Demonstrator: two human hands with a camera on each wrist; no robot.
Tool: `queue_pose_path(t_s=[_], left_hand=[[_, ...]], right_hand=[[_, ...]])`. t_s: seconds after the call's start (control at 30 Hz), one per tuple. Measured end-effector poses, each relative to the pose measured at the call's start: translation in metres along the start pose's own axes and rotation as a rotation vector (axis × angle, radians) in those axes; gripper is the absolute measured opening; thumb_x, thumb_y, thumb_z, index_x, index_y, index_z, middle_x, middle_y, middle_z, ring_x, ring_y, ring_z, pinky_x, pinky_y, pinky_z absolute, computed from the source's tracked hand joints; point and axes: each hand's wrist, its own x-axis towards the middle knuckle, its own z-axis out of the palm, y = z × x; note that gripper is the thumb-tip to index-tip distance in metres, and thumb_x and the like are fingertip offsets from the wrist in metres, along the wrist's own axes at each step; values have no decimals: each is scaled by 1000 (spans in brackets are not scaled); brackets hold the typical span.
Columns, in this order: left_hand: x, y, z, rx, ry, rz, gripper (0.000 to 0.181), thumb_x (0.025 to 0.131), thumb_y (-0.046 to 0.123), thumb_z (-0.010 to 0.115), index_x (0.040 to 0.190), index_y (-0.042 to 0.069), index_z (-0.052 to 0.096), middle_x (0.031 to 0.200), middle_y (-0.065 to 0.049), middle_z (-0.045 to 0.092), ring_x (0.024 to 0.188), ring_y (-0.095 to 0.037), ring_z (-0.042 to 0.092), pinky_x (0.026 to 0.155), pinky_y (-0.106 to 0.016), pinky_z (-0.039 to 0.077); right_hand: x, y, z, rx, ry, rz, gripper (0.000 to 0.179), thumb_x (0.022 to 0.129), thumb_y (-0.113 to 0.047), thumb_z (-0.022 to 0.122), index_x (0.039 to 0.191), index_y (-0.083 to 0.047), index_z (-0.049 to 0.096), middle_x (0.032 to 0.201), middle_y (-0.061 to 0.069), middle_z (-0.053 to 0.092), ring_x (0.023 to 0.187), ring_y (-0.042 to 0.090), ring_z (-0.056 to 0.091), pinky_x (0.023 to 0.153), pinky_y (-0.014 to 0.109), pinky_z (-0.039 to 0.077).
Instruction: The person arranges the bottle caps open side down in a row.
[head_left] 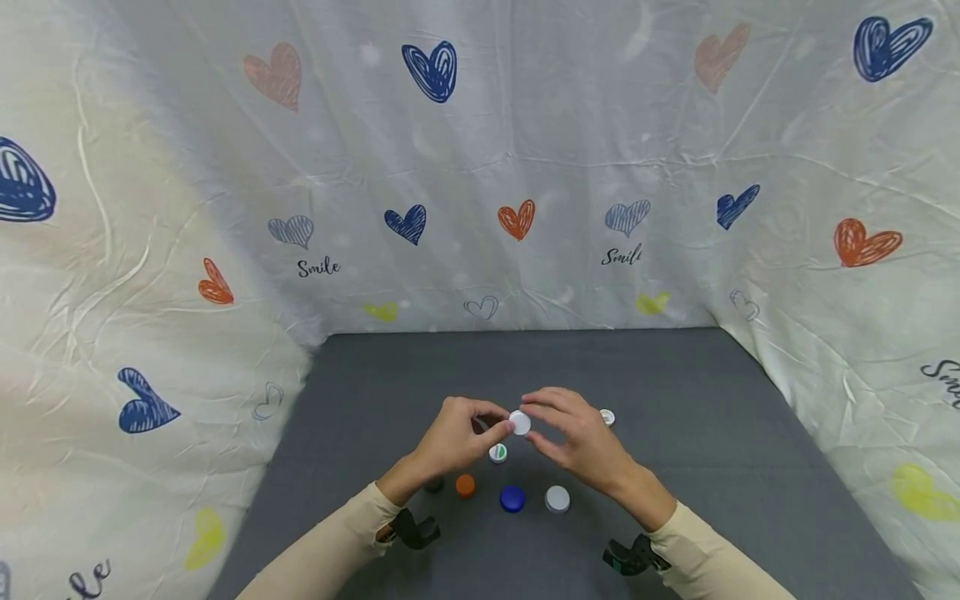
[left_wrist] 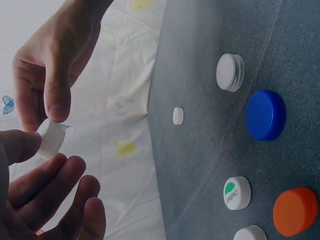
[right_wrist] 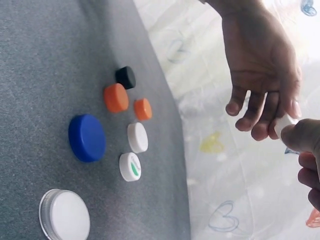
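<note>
A white bottle cap [head_left: 520, 422] is held up above the grey table between both hands. At its left edge, my left hand [head_left: 456, 435] pinches it with thumb and forefinger. My right hand [head_left: 576, 435] grips the opposite edge, thumb below and forefinger above in the head view. The left wrist view shows the cap's ribbed side [left_wrist: 51, 140], with its other fingers spread loosely below. In the right wrist view the right thumb [right_wrist: 302, 135] covers most of the cap. Under the hands lie a white cap with a green mark [head_left: 498, 452] and a blue cap [head_left: 512, 498].
On the grey table [head_left: 675, 500] also lie an orange cap [head_left: 465, 486], a clear-rimmed white cap [head_left: 557, 499] and a small white cap [head_left: 607, 417]. The right wrist view adds a black cap [right_wrist: 125, 77], a second orange cap [right_wrist: 143, 109] and a plain white cap [right_wrist: 137, 137]. A heart-print curtain [head_left: 480, 167] surrounds the table.
</note>
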Motion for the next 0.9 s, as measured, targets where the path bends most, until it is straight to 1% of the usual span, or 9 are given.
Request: queue_pose_path(t_s=[0.1,0.2,0.27,0.4,0.47,0.63,0.7,0.77,0.9], left_hand=[[0,0,0,-2,-23,-5,21,97,34,67,103,18,79,89,9,75,74,-4,67,65,-24,57],[0,0,0,37,-9,24,22,97,33,67,106,17,78,92,7,75,75,-4,67,65,-25,58],[0,0,0,100,12,66,23,96,32,68,110,17,77,98,6,75,79,-5,67,67,-28,59],[0,3,1,301,79,184,30,91,35,74,115,17,75,109,5,75,89,-8,67,73,-28,58],[1,5,2,375,115,242,34,88,34,78,116,16,75,110,4,74,91,-10,67,75,-28,58],[5,6,7,447,174,340,35,83,28,84,114,16,75,108,4,75,95,-11,67,80,-28,58],[7,6,9,461,178,357,34,83,28,84,113,17,75,107,5,75,95,-11,68,80,-28,58],[10,5,11,478,163,352,32,84,28,83,113,18,75,106,5,75,95,-10,67,80,-27,58],[15,3,16,562,82,299,28,87,33,79,111,20,76,106,7,75,93,-10,67,78,-28,57]], right_hand=[[-1,0,1,-4,-18,3,41,80,-17,86,118,-10,73,124,3,67,117,23,62,97,42,52],[-2,-1,0,-13,-34,28,39,82,-20,84,118,-10,73,125,2,67,118,23,62,98,44,51],[-2,0,-1,-24,-36,47,38,83,-21,84,118,-10,73,124,3,68,118,23,61,99,45,50],[-4,1,-3,-45,-26,86,38,83,-21,83,118,-10,73,124,4,68,118,24,61,100,47,50],[-5,2,-3,-52,-21,95,39,82,-21,84,118,-10,73,123,4,68,117,25,62,99,48,50],[-6,3,-4,-50,-30,115,39,83,-22,83,118,-10,73,124,4,68,118,24,62,99,47,51],[-6,3,-4,-56,-35,125,39,84,-23,83,119,-10,73,125,3,68,119,24,62,99,46,51],[-7,4,-4,-66,-38,135,38,84,-24,82,118,-9,73,124,4,68,118,23,62,99,46,52],[-11,7,0,-81,-53,151,35,84,-23,83,115,-9,75,121,5,69,115,24,63,95,46,53]])
